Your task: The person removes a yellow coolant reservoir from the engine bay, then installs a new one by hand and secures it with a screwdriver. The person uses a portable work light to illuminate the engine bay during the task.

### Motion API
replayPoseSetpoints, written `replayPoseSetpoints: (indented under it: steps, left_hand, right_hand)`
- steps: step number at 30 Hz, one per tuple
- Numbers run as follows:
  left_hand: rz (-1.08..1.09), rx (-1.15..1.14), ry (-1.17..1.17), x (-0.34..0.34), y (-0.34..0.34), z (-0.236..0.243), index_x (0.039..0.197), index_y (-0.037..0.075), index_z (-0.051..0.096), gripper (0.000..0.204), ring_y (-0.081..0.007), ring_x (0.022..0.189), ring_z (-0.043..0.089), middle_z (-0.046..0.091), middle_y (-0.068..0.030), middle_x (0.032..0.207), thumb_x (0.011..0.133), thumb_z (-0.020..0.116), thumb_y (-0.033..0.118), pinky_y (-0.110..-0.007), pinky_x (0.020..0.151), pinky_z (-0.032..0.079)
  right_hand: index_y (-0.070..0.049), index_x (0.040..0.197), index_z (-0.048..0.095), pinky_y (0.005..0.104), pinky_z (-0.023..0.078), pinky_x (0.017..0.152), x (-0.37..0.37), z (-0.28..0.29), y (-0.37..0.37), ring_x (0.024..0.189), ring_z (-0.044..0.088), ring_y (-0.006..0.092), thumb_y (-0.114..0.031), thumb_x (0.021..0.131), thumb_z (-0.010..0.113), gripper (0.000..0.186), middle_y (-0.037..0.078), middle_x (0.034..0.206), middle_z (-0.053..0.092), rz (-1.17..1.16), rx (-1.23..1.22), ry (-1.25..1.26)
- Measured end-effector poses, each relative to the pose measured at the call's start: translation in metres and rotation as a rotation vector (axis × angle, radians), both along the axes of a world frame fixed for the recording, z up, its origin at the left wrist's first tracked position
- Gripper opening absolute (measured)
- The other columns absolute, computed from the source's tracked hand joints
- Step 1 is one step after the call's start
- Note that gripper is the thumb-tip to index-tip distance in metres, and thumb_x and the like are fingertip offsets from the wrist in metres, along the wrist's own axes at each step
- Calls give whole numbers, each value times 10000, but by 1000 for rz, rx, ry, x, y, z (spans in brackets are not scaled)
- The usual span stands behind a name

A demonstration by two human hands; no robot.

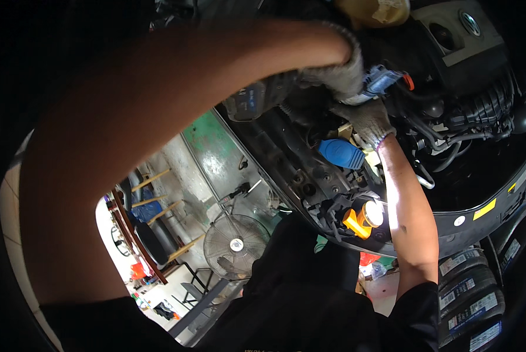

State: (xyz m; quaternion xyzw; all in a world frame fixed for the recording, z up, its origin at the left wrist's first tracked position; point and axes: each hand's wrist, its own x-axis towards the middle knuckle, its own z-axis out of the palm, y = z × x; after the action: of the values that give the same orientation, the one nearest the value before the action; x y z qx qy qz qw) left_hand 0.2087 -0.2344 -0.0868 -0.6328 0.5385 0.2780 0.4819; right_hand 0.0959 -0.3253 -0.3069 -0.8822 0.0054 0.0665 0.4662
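My left hand (348,79), in a grey knit glove, reaches over the engine bay and closes round a cordless power tool. The tool's black battery pack (251,101) juts out to the left below my forearm, and its blue-grey head (383,81) shows to the right of the glove. Just below, my right hand (368,120), gloved the same way, is curled close under the tool head. Its fingertips are hidden, and what they grip cannot be made out. A blue ribbed cap (342,154) lies beside my right wrist.
A lit yellow work lamp (360,222) rests on the car's front edge beside my right forearm. The dark engine cover (456,41) and an orange loop handle (408,81) are at the far right. A fan (236,243) stands on the floor; tyres (471,299) are stacked lower right.
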Motion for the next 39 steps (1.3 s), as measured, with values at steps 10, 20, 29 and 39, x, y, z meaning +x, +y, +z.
replayPoseSetpoints:
  steps: [10, 20, 29, 39]
  left_hand:
    - [174, -118, 28, 17, -6, 17, 1048, 40, 771, 289, -273, 838, 760, 773, -131, 879, 945, 704, 302, -429, 729, 626]
    - [177, -111, 38, 13, 0, 23, 1036, 34, 760, 285, -261, 819, 753, 764, -131, 868, 951, 698, 298, -421, 716, 620]
    - [242, -131, 42, 10, 1, 31, 1026, 29, 751, 282, -251, 803, 746, 756, -130, 858, 956, 692, 295, -414, 705, 615]
    - [250, -167, 39, 13, -36, 50, 1015, 22, 740, 279, -239, 784, 739, 747, -130, 847, 962, 686, 291, -406, 692, 609]
  right_hand:
    - [-38, 1198, 712, 364, 572, 950, 1, 1, -11, 1083, 725, 199, -359, 852, 905, 510, 71, 1196, 766, 148, 102, -62]
    - [-267, 1417, 588, 352, 489, 1077, 7, -62, -10, 1294, 598, 175, -338, 942, 769, 514, -7, 1449, 604, 323, -149, -163]
    - [31, 1193, 698, 337, 566, 1015, 6, -48, 7, 1108, 718, 221, -197, 787, 944, 527, 114, 1209, 768, 34, 155, -341]
    - [-54, 1396, 642, 397, 513, 1102, 17, 14, 5, 1277, 652, 307, -632, 730, 865, 909, 158, 1382, 690, -71, -32, 265]
